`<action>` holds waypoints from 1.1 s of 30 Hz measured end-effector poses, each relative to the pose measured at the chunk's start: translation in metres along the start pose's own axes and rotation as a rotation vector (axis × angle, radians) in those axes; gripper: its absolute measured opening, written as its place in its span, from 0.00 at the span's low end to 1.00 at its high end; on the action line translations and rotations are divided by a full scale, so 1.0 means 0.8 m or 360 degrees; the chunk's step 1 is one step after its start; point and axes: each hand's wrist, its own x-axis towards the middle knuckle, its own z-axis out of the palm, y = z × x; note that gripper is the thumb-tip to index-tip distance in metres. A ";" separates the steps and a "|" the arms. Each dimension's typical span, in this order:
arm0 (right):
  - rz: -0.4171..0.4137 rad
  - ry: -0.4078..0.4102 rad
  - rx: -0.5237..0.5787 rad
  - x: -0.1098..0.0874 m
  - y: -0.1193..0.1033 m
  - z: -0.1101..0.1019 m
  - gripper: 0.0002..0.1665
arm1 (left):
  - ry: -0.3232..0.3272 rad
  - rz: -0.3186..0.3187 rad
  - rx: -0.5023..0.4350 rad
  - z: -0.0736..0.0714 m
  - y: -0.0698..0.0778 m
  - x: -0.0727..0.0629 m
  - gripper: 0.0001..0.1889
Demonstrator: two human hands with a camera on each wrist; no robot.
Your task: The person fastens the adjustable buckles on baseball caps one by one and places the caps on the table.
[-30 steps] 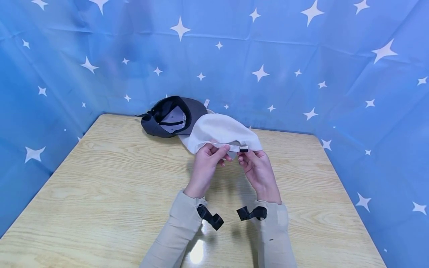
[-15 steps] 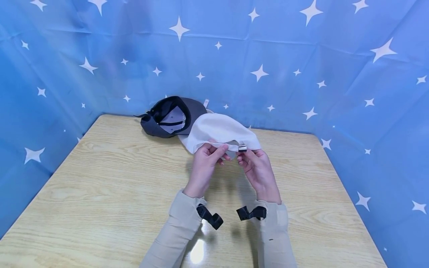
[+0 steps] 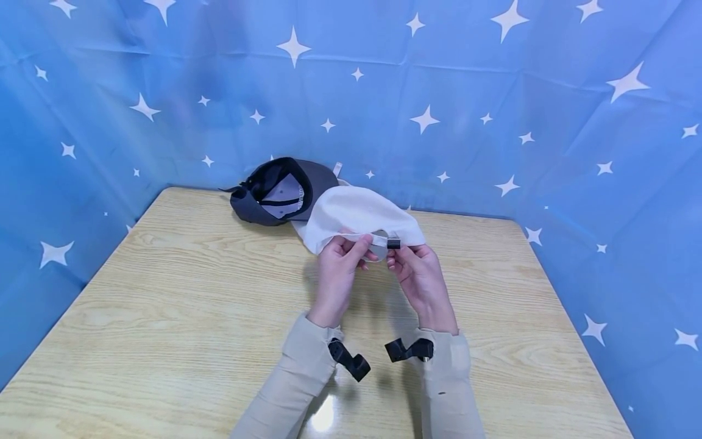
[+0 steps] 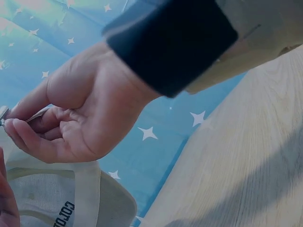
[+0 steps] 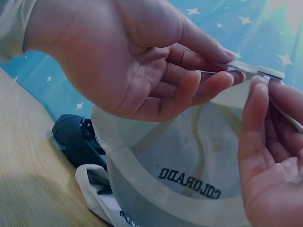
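Observation:
A white cap (image 3: 362,210) is held up over the table, its back strap facing me. In the right wrist view, dark letters reading COLORADO (image 5: 189,183) show inside its crown. My left hand (image 3: 336,268) pinches the strap (image 3: 378,239) left of the metal buckle (image 3: 393,243), thumb on top. At the buckle's right side my right hand (image 3: 422,274) pinches the strap end and cap edge between thumb and fingers. The left wrist view shows the right hand (image 4: 90,104) from its palm side; the left hand (image 4: 7,203) is mostly cut off there.
A dark grey cap (image 3: 247,207) lies opening-up at the table's back left. Beside it, partly behind the held cap, is another white cap (image 5: 94,198). A small white tag (image 3: 337,168) sticks up behind. Blue star-patterned cloth (image 3: 351,91) walls the wooden table (image 3: 164,317).
The buckle has shifted slightly left and tilted, now looking darker. My left wrist has moved a little to the right. Both hands keep their pinch on the cap; the grey cap has not moved.

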 end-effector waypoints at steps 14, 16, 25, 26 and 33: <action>-0.0003 -0.0003 -0.0025 0.002 0.003 0.000 0.07 | -0.0131 -0.0101 0.0088 -0.004 0.000 -0.001 0.16; 0.0015 0.0006 -0.0015 0.002 0.002 0.000 0.07 | -0.0140 -0.0113 0.0088 -0.004 0.000 -0.001 0.16; 0.0030 0.0000 -0.0076 0.002 0.004 0.000 0.06 | -0.0179 -0.0106 0.0118 -0.003 -0.002 -0.001 0.16; 0.0027 0.0008 -0.0090 0.002 0.005 0.000 0.06 | -0.0181 -0.0109 0.0121 -0.003 -0.002 -0.001 0.16; 0.0000 0.0041 -0.0152 0.001 0.007 0.002 0.07 | -0.0191 -0.0097 0.0117 -0.001 -0.004 -0.001 0.16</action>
